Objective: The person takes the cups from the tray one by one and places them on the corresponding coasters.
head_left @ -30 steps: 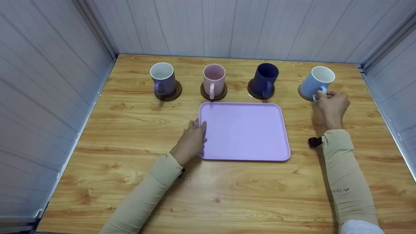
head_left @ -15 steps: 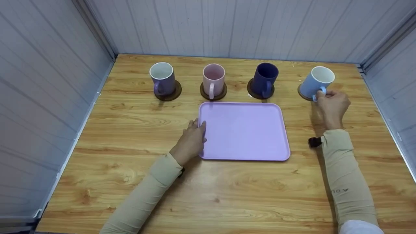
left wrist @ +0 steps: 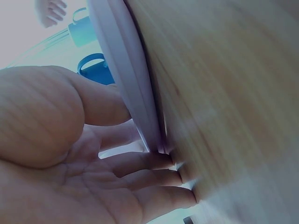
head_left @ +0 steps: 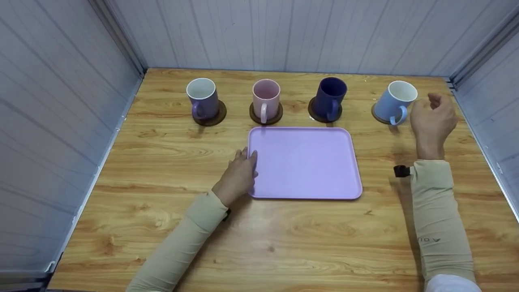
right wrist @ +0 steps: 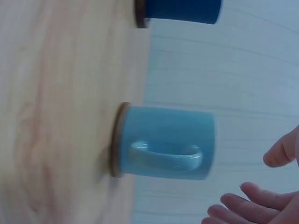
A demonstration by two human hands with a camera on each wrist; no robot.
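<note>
My left hand (head_left: 238, 174) rests at the left rim of a pink-purple tray (head_left: 304, 162), with thumb and index finger over the edge. The left wrist view shows its other fingers fairly straight, their tips on the table beside the tray. Just right of a light blue mug (head_left: 392, 103), my right hand (head_left: 434, 119) hovers with loosely curled fingers and holds nothing. The right wrist view shows a gap between its fingers (right wrist: 252, 205) and the mug's handle (right wrist: 166, 158). That mug stands upright on a brown coaster (head_left: 379, 117), handle facing front right.
Along the back stand a purple mug (head_left: 204, 103), a pink mug (head_left: 266, 99) and a dark blue mug (head_left: 329, 99), each on a brown round coaster. White panel walls (head_left: 284, 36) enclose the wooden table (head_left: 284, 243) at the back and sides.
My right hand has let go of the light blue mug's handle and moved up and to the right. The mug stays in place; my left hand and the tray have not moved.
</note>
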